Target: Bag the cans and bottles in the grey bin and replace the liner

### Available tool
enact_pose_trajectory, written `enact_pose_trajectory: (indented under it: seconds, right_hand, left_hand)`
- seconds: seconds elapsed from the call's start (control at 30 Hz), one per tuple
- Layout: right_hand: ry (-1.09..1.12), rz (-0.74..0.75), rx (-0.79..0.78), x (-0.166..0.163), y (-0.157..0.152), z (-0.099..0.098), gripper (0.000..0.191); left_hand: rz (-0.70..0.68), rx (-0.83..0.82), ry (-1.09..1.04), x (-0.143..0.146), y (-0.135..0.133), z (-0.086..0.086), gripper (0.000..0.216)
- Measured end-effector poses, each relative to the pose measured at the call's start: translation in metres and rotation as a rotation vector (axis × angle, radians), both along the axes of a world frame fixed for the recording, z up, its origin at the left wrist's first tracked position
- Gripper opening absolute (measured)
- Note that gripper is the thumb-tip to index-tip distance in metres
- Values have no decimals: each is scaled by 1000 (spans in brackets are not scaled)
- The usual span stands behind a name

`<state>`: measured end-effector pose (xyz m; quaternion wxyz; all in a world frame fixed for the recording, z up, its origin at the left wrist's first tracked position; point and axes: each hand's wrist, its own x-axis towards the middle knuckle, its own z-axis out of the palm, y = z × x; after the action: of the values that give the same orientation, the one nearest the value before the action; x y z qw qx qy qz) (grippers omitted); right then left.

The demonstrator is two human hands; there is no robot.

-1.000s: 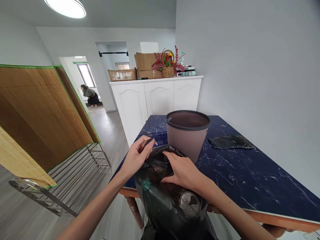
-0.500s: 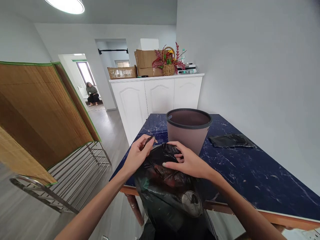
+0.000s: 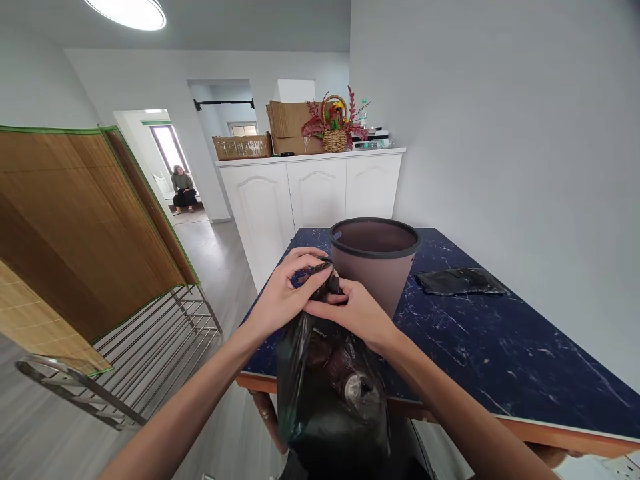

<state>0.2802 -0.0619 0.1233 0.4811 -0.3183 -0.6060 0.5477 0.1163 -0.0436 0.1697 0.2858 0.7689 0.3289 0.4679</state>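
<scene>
A filled black garbage bag (image 3: 330, 393) hangs at the near edge of the blue table, its contents showing dimly through the thin plastic. My left hand (image 3: 290, 287) pinches the bag's gathered top between thumb and fingers. Close beside it, my right hand (image 3: 353, 310) is closed around the bunched neck just below. Behind both hands stands a mauve trash can (image 3: 373, 267) with a dark rim, upright on the table. To its right lies a flat, folded black plastic piece (image 3: 460, 281).
The dark blue marbled table (image 3: 500, 353) reaches toward the right wall. On the left are a metal rack (image 3: 150, 353) and a bamboo mat (image 3: 90, 220). A white cabinet (image 3: 320, 190) behind carries cardboard boxes (image 3: 243, 146) and a flower basket (image 3: 334, 140). A person (image 3: 183, 189) sits in the far room.
My hands have come together, and the bag's loose top is now gathered into a narrow neck between them. The right hand's fingers have closed on it.
</scene>
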Motion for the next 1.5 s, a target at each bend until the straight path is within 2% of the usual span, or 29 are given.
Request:
enact_pose_trajectory:
  seconds: [0.07, 0.17, 0.2, 0.3, 0.33, 0.37, 0.4, 0.5, 0.6, 0.7, 0.83, 0.93, 1.03, 1.17, 1.3, 1.37, 1.43, 1.5]
  right_hand:
    - [39, -13, -5, -5, 2, -2, 43]
    - [35, -71, 21, -7, 4, -5, 53]
    - [26, -79, 32, -6, 5, -5, 54]
    - [10, -50, 30, -2, 4, -3, 51]
    - [9, -33, 19, 0, 3, -1, 49]
    - [5, -19, 9, 2, 2, 1, 48]
    - [-1, -8, 4, 3, 1, 3, 48]
    - [-14, 10, 13, 7, 0, 7, 48]
    - [21, 12, 6, 11, 1, 4, 48]
    - [71, -6, -26, 14, 3, -2, 52]
    - [178, 11, -118, 13, 4, -6, 44]
    - [321, 43, -182, 13, 5, -7, 42]
    - [394, 43, -159, 14, 8, -8, 39]
    - [303, 39, -157, 11, 10, -9, 42]
    - [134, -121, -163, 1, 6, -8, 41]
    - [82, -142, -162, -2, 1, -6, 33]
    - [5, -102, -140, -2, -6, 0, 28]
    - [-95, -65, -95, -2, -11, 6, 33]
  left_hand:
    - [-9, -9, 6, 0, 2, -2, 16]
    - [-35, -71, -53, -4, 1, -10, 18]
    - [-47, -111, -77, -7, 0, -14, 27]
    - [-105, -226, -25, -18, -3, -25, 80]
    - [-124, -241, 35, -21, -4, -28, 90]
    - [-138, -251, 109, -24, -4, -31, 91]
    - [-150, -266, 184, -27, -5, -34, 83]
    - [-188, -330, 329, -31, -4, -38, 42]
    - [-216, -319, 307, -32, -3, -40, 38]
    - [-135, -300, 126, -31, -4, -45, 39]
    - [-59, -410, -248, -26, -6, -52, 43]
    - [-104, -441, -431, -23, -6, -53, 42]
    - [-192, -429, -490, -21, -5, -52, 39]
    - [-247, -424, -388, -20, -6, -50, 41]
    - [-235, -416, -137, -19, -10, -44, 45]
    - [-196, -412, -41, -18, -11, -40, 43]
    - [-124, -386, 1, -17, -12, -38, 39]
    - [-48, -316, 54, -17, -13, -37, 33]
